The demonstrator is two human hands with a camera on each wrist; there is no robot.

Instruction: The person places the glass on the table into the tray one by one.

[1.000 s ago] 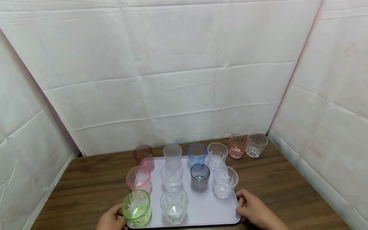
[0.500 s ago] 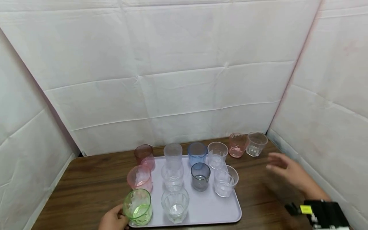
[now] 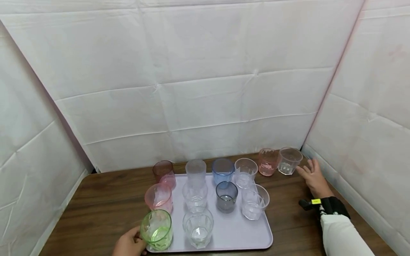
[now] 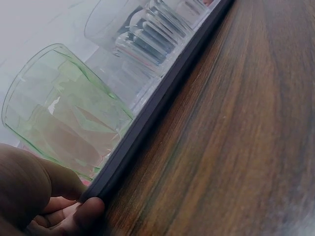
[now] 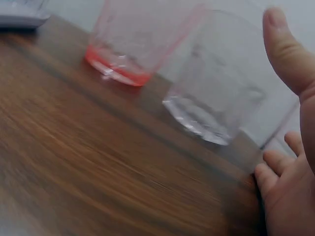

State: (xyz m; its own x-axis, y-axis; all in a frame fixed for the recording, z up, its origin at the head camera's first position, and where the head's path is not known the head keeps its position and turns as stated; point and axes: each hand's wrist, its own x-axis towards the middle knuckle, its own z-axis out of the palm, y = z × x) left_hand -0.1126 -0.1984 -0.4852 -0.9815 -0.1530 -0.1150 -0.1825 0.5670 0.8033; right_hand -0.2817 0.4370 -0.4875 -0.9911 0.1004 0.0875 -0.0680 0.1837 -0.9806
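Just beyond the spread, empty fingers of the right hand (image 3: 312, 176) stood the clear tumbler (image 3: 289, 160), touching a pink tumbler (image 3: 267, 161). The left hand (image 3: 129, 244) pinched the lavender tray (image 3: 234, 231) by the green glass (image 3: 156, 229). A careless grab could topple both tumblers.

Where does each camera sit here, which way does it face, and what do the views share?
Head: high, looking forward and down at the table, tray and cups; both hands and the right sleeve show.
Left wrist: low by the tray edge; left hand gripping it beside the green cup.
Right wrist: low, facing the pink cup and clear cup; right hand open.
Shared: head and right wrist both show that cup pair.
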